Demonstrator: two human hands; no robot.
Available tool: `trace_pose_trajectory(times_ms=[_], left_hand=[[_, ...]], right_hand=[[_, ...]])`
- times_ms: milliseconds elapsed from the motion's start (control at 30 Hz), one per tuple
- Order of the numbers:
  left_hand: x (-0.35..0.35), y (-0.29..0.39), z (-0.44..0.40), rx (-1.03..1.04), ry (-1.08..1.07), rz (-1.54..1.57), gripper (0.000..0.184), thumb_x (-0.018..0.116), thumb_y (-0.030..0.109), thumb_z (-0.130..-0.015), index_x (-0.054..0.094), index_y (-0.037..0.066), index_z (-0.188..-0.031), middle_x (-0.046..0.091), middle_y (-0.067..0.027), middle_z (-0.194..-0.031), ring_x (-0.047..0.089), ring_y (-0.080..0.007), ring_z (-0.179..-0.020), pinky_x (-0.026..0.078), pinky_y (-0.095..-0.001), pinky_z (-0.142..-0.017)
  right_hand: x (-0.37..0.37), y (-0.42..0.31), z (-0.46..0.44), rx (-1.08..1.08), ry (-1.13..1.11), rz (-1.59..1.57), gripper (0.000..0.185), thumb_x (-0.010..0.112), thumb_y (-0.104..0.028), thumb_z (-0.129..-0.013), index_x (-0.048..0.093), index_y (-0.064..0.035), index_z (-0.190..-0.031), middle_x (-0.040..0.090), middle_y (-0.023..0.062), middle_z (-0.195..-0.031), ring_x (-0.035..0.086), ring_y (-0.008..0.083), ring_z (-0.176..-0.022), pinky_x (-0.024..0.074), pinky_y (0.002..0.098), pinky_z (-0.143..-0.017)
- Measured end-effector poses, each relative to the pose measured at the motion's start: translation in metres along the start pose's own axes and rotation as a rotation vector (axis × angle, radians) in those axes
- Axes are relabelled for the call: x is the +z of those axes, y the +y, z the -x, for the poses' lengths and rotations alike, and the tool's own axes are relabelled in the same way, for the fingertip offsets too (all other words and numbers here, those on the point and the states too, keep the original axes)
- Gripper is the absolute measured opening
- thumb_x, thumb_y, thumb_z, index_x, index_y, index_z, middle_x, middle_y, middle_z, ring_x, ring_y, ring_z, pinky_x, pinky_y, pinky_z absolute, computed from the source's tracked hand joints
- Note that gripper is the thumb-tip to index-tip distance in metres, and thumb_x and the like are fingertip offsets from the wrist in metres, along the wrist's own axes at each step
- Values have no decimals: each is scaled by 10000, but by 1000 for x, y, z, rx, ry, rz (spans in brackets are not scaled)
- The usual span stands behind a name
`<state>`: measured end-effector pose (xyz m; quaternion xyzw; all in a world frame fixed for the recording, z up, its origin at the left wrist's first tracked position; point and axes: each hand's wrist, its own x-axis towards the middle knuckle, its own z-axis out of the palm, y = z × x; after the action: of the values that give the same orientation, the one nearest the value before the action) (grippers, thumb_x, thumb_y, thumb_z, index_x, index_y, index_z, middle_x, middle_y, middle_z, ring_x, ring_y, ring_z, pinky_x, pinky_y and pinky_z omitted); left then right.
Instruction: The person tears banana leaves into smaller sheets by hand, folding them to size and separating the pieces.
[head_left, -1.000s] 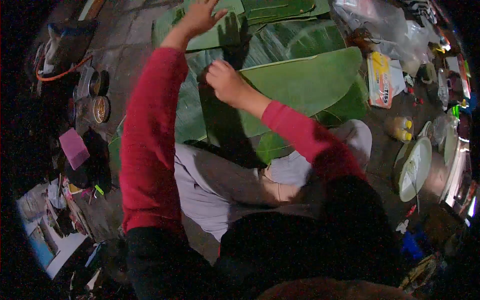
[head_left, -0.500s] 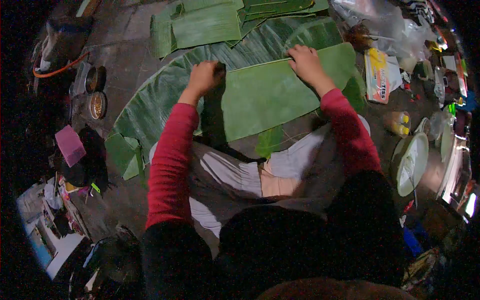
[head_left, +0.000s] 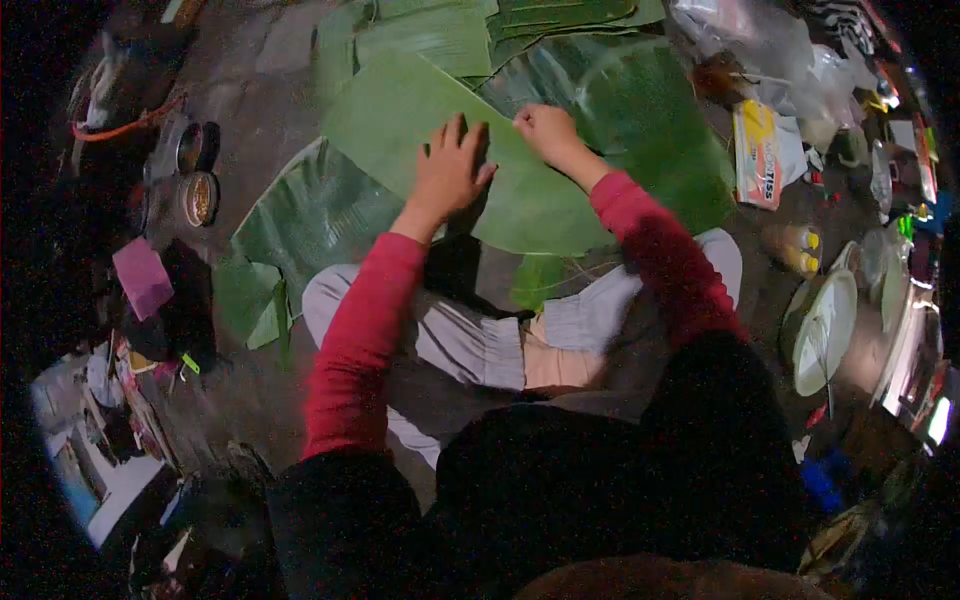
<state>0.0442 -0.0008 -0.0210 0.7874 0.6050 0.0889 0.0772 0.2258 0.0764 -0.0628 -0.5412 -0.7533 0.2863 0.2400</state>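
A light green piece of banana leaf lies slantwise in front of me, on top of a larger dark green banana leaf. My left hand is over the middle of the light piece with its fingers spread; whether it presses on the leaf I cannot tell. At the upper edge of the same piece, my right hand is closed, its fingertips pinching that edge. Beyond both hands is a stack of cut leaf pieces. A small leaf strip lies close to my crossed legs.
To the right are a MONTISS tissue pack, plastic bags, small yellow-capped bottles and a pale bowl. On the left stand a round container and a pink item. A folded leaf piece lies at the leaf's left end.
The light green piece has turned and shifted to the upper left. My left hand has gone from closed to spread, moving right and nearer; my right hand has moved left, still closed.
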Motion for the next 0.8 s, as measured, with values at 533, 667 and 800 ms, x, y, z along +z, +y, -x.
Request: trace_pose_trajectory(times_ms=[533, 667, 800], left_hand=[[17, -4, 24, -109, -268, -34, 640, 524, 364, -819, 257, 138, -1354, 129, -163, -1430, 237, -368, -1266, 299, -609, -908], [25, -25, 26, 3, -146, 220, 612, 571, 252, -790, 316, 75, -1317, 181, -184, -1409, 276, -378, -1244, 319, -532, -943], [9, -70, 16, -7, -235, -111, 619, 581, 183, -765, 318, 80, -1317, 206, -173, -1405, 290, -371, -1239, 319, -528, -946]], right_hand=[[-30, 1, 20, 109, -203, 428, 195, 521, -184, -779, 562, -17, -869, 582, 154, -912, 562, 326, -869, 479, 405, -713], [-36, -18, 18, -90, 21, 537, 203, 521, -188, -786, 551, -28, -906, 560, 140, -966, 540, 316, -894, 483, 387, -716], [-4, -43, 61, -274, -32, 341, 353, 598, -240, -748, 543, -53, -1042, 471, 157, -1139, 458, 328, -1030, 428, 422, -831]])
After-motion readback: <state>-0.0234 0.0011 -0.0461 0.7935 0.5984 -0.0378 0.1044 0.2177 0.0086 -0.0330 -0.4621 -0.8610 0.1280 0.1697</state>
